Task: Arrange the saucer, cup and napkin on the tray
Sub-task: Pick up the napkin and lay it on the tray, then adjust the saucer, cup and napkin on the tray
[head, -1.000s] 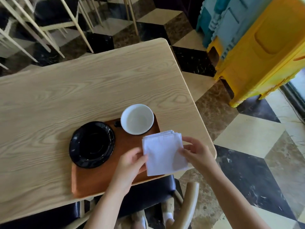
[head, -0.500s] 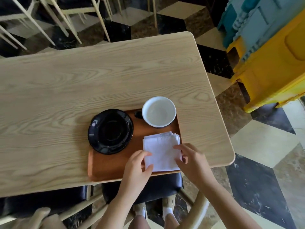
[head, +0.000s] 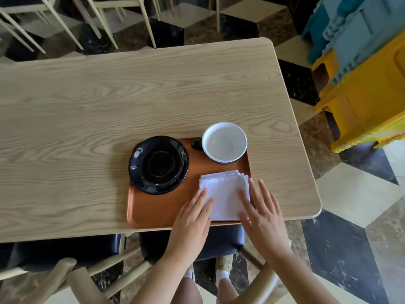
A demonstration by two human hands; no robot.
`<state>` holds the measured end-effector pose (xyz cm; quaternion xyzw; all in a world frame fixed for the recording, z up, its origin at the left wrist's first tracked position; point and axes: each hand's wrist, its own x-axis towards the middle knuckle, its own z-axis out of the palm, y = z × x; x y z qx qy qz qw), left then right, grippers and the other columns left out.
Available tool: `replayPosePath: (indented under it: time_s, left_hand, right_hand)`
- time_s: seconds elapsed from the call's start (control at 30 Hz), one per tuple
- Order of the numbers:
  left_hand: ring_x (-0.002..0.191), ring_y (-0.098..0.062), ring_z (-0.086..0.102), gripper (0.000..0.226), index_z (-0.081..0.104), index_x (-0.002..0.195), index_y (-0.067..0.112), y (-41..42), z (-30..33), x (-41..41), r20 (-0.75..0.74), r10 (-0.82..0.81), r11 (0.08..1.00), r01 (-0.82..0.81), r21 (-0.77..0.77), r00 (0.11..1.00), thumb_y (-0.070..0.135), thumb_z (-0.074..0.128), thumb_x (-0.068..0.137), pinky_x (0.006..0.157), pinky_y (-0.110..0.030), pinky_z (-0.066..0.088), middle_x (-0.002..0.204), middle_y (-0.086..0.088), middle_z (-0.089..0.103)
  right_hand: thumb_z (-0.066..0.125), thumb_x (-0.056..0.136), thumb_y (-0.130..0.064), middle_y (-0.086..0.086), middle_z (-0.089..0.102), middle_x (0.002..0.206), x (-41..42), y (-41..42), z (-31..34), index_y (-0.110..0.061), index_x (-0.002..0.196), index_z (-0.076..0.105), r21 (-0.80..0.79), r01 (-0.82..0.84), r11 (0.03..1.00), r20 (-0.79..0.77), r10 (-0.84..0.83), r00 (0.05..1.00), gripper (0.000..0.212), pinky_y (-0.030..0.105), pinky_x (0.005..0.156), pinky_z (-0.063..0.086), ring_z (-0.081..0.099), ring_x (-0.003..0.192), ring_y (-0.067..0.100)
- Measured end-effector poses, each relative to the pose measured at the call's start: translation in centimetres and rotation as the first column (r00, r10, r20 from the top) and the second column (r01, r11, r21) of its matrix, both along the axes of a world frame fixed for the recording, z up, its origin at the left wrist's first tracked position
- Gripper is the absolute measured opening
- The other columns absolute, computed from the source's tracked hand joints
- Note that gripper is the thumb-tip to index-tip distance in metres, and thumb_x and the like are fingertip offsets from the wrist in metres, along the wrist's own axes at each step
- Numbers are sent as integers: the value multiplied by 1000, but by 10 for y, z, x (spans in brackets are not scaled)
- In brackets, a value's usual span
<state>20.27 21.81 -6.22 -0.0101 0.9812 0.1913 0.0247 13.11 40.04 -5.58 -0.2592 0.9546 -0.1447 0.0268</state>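
Two flat, spread hands, left (head: 192, 218) and right (head: 260, 213), press your folded white cloth napkin (head: 224, 194) onto the brown tray (head: 153, 211). It looks soft and light. Pinch its stacked edges so the layers stay together.

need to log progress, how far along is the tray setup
Nearly finished. Done: the black saucer, white cup and folded napkin all sit on the brown tray. In hand: the left hand and right hand lie flat with open fingers on the napkin's side edges, seemingly squaring it. Left: perhaps setting the cup on the saucer, if wanted; it stands beside it now.
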Motion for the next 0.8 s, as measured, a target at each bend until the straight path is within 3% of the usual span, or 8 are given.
replayPosePath:
  time_s: [0.07, 0.2, 0.37, 0.47, 0.57, 0.67, 0.8]
  left_hand:
    - [139, -17, 26, 43, 46, 133, 15, -2, -1, 1, 20, -14, 999, 14, -30, 1000, 24, 34, 93, 105, -37, 38, 148, -4, 37]
    - [140, -18, 22, 51, 37, 139, 16, -5, 2, 5, 67, -57, 996, 62, -71, 996, 35, 34, 92, 109, -36, 30, 152, -5, 30]
    - [140, -20, 22, 55, 35, 140, 16, -15, 12, 5, 95, -118, 988, 126, -87, 989, 40, 33, 91, 107, -41, 37, 152, -8, 29]
    - [140, -20, 23, 54, 34, 141, 16, -32, 25, 8, 37, -104, 992, 107, -71, 994, 38, 35, 92, 110, -42, 31, 151, -9, 29]
    - [141, -22, 22, 52, 37, 140, 15, -63, 33, 11, 0, -29, 997, 29, -71, 1000, 36, 39, 91, 113, -40, 24, 152, -11, 28]
    - [140, -25, 25, 51, 41, 137, 14, -99, 31, 17, 12, -3, 987, 5, -160, 1000, 38, 37, 92, 114, -40, 16, 151, -14, 29]
    - [137, -29, 32, 52, 44, 135, 12, -138, 24, 28, 84, -15, 974, 34, -224, 996, 39, 33, 92, 106, -47, 36, 148, -16, 35]
  right_hand:
    - [18, 98, -37, 5, 30, 149, 0, 1, -3, -16, 137, 39, 19, -20, 1000, 13, 20, 1000, 49, 43, 109, 20, 1, 144, 18]
    - [12, 98, -38, 3, 30, 148, 1, 1, -3, -16, 138, 37, 88, -33, 996, 52, 28, 998, 52, 38, 112, 8, -2, 143, 14]
    - [9, 97, -39, 5, 31, 148, 9, -10, 8, -16, 138, 34, 110, 15, 994, 101, -26, 995, 53, 34, 113, 5, 3, 143, 17]
    - [14, 98, -37, 10, 38, 146, 14, -35, 21, -14, 134, 42, 72, -19, 997, 77, 13, 997, 51, 36, 114, 8, 18, 139, 19]
    - [22, 97, -31, 5, 40, 145, 13, -73, 25, -16, 134, 42, 46, -97, 994, 27, 96, 995, 45, 44, 113, 14, 20, 139, 19]
    - [38, 89, -27, 2, 38, 147, 9, -111, 24, -17, 134, 43, 27, -152, 988, -11, 152, 988, 46, 44, 109, 17, 21, 139, 18]
    - [39, 87, -21, 9, 56, 132, 4, -143, 17, -11, 122, 58, 29, -193, 981, -63, 195, 979, 41, 48, 108, 30, 43, 129, 26]
